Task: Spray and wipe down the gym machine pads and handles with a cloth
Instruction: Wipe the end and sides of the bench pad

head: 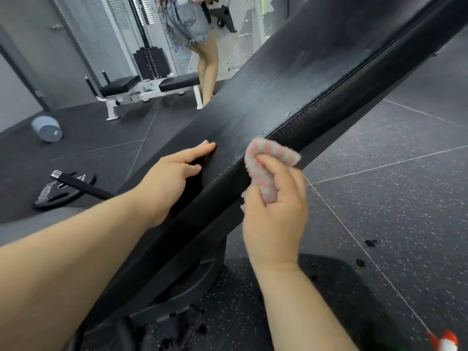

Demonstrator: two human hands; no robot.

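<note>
— Where was the cloth at that point?
— Bunched in the right hand (pixel 276 211), fingers curled round it. The pink-and-grey striped cloth (pixel 266 173) was pressed against the side face of the bench pad (pixel 291 79), just below the stitched seam.
— And the other hand?
— The left hand (pixel 172 173) lay spread on the pad's top face, fingers straight, holding nothing (bracing, I'd have said). It sat just beside the cloth, with the seam between them.
— Which way did the pad run?
— That was the key. Its long axis climbed from near the person's body at lower left, away to the upper right. Nearly all its length lay ahead of both hands, so I judged the next stroke would go outward along the seam. The right hand was the nearer one to that side face.
— Numbers?
— One cloth, one pad under the hands, two hands on it. On the floor to the left, one weight plate (pixel 58 196) with one short bar handle (pixel 78 184) across it, and one grey tub (pixel 48 129) on its side. One red-and-white thing (pixel 445 343) showed at the bottom right edge, too cropped to name.
</note>
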